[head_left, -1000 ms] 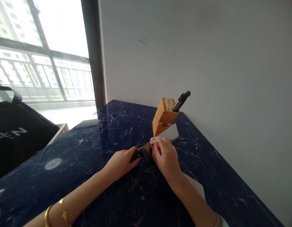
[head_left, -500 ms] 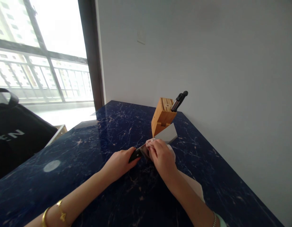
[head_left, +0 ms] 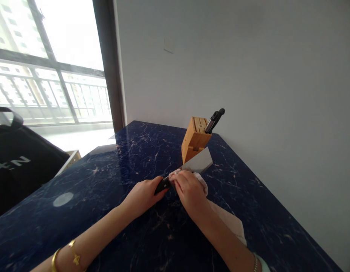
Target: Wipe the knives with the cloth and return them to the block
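Rect. metal cleaver [head_left: 198,161]; crumpled cloth [head_left: 203,183] in R hand [head_left: 191,193]

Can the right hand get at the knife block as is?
Probably not straight away: the right hand is holding a cloth against the cleaver, and the blade slants across in front of the knife block. The space right of the blade looks free, though.

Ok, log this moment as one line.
left hand: grips cleaver by handle | right hand: holds cloth against cleaver | knife block: stands beyond cleaver
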{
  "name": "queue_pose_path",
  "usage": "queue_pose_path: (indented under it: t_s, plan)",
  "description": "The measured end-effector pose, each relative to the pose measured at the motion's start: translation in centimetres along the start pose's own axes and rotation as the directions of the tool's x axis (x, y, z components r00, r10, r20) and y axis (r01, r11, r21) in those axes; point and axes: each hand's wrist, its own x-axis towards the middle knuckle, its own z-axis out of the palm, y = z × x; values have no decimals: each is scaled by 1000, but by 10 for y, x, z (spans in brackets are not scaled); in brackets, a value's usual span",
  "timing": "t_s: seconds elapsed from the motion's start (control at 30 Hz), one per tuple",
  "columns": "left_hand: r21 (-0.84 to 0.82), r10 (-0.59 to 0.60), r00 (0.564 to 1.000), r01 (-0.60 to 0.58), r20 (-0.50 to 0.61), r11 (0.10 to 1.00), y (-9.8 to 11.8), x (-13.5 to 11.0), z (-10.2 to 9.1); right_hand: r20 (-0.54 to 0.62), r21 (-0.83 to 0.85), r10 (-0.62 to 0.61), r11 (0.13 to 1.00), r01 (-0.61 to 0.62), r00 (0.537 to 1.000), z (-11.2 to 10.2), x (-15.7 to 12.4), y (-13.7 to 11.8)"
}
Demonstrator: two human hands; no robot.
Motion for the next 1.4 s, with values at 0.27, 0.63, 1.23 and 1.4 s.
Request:
queue_pose_path:
  t_s: [0.27,0.63,1.23,1.4]
  plan:
    - [12,4,1000,-4,-3,1000,0,0,1,-31,15,14,1000,-13,999,-2,1,1]
    - [-25,-2,1000,2,-1,1000,-4,0,2,106,-37,-24,999,28,994,3,-6,-3]
    - [-62,-1,1000,0,-19,998,-5,-1,3,110,60,74,995,-81,991,4,-10,-7]
    - [-76,-7,1000,6,-17,997,-9,-2,-1,267,-63,105,994,-91,958,2,-12,-4]
